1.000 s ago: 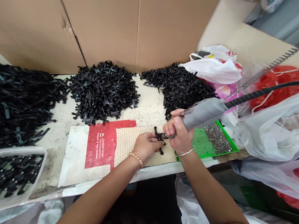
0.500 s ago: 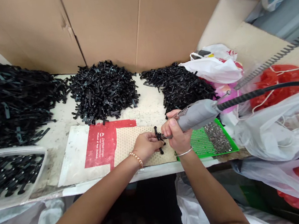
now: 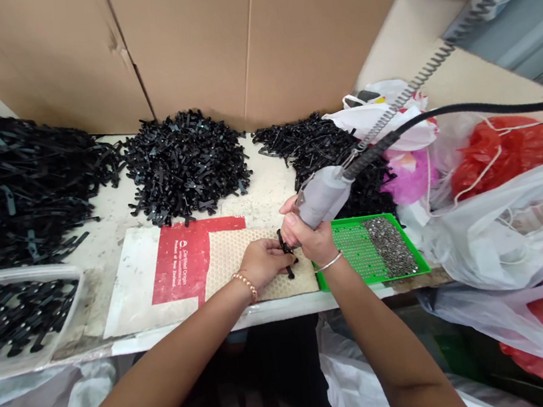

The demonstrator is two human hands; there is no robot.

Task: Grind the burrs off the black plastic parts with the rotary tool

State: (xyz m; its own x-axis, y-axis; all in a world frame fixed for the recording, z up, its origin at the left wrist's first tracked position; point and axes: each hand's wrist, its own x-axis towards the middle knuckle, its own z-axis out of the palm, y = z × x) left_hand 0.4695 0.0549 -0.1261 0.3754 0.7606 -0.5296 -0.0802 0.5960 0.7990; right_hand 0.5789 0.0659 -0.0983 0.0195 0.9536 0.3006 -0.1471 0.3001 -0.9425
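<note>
Head view, with the small black part [image 3: 290, 271] taken as the dial's centre: the part is pinned on the patterned mat [image 3: 223, 257] by the left hand [image 3: 262, 263], which is set at 9 o'clock, the fingers pinched on it. By the right hand [image 3: 310, 233], at 2 o'clock, the grey tool [image 3: 324, 196] is grasped, its fingers wrapped round the lower end. The tool is tilted, its body pointed between 1 and 2 o'clock; its tip is brought close to the part, but whether the two are touching cannot be told. A black cable [image 3: 440, 111] and a coiled spring [image 3: 438, 59] are attached at its upper end.

At 3 o'clock a green tray [image 3: 353, 281] is placed, small metal pieces [image 3: 392, 247] heaped on its far side. Black pieces are piled on the worktop [image 3: 269, 187] in three heaps: a right pile [image 3: 317, 150] at 1 o'clock, a middle pile [image 3: 188, 165] between 10 and 11, a left pile [image 3: 11, 186] between 9 and 10. More are laid in a clear container [image 3: 18, 273] near 9 o'clock.
</note>
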